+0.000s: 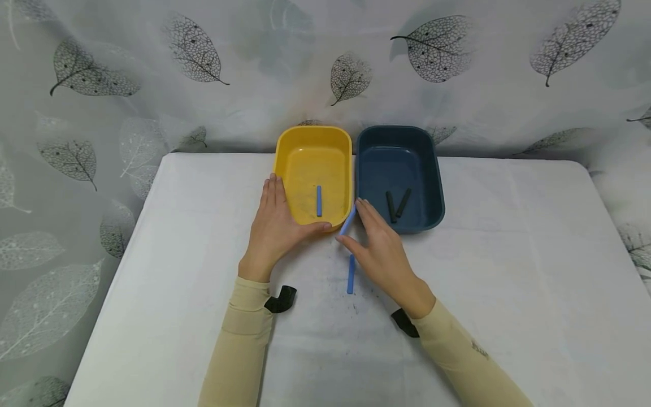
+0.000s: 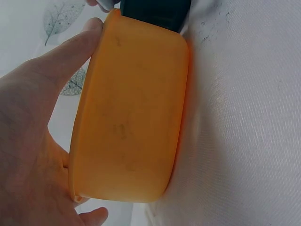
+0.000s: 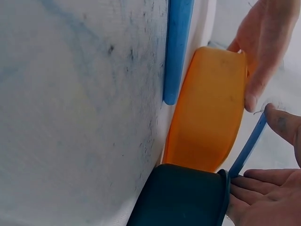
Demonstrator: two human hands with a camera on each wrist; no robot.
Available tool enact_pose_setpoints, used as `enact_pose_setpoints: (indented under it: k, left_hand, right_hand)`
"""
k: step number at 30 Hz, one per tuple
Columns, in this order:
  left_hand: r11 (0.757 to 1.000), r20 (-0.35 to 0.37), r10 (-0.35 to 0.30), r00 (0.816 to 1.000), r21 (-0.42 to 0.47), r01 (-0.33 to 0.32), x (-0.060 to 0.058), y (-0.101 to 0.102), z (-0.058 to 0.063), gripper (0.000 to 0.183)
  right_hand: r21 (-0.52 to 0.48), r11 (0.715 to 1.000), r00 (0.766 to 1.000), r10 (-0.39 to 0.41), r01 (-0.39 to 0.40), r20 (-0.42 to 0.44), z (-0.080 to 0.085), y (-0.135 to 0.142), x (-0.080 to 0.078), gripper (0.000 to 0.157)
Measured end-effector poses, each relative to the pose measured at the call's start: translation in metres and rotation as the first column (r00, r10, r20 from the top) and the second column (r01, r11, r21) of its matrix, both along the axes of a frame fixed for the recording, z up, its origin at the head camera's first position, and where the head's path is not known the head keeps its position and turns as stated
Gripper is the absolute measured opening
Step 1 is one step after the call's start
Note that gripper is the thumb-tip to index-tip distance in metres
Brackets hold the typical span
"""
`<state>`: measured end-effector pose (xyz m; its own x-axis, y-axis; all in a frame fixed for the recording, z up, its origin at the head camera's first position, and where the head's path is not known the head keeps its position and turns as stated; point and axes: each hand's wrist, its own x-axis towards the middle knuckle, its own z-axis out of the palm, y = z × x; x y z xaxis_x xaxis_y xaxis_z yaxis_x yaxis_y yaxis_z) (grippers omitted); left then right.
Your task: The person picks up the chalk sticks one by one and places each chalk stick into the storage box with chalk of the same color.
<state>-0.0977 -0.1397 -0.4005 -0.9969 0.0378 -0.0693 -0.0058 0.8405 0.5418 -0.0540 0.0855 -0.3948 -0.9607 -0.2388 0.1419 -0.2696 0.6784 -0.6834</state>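
Note:
My left hand (image 1: 277, 226) rests at the near left corner of a yellow plastic bin (image 1: 313, 164), its straight fingers along the left side and thumb on the front rim. In the left wrist view the thumb lies over the bin's edge. Between thumb and fingertips, my right hand (image 1: 381, 249) pinches a blue chalk stick (image 3: 248, 145), held slanted near the yellow bin's front right corner. Inside that bin lies another blue chalk stick (image 1: 319, 201). A third blue stick (image 1: 351, 274) lies on the table below the right hand.
A dark blue bin (image 1: 399, 138) stands right of the yellow one, with two black sticks (image 1: 390, 207) in it. Dark crumbs dot the white tablecloth (image 1: 508, 271). Leaf-patterned cloth (image 1: 285, 56) hangs behind the table. Black straps (image 1: 281, 299) show by both wrists.

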Motion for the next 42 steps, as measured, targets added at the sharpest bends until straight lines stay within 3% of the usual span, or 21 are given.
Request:
enact_pose_setpoints:
  k: [23,42]
  left_hand:
    - [1.000,-0.048,-0.011,0.999,0.013,0.011,0.000,0.000,-0.003,0.149]
    - [1.000,-0.059,-0.018,0.998,-0.009,0.017,-0.001,-0.001,-0.004,0.148]
  right_hand:
    - [0.018,0.999,0.998,0.028,-0.029,0.052,-0.001,-0.013,-0.022,0.082]
    - [0.027,0.999,0.998,0.042,-0.043,0.052,-0.002,-0.015,-0.024,0.086]
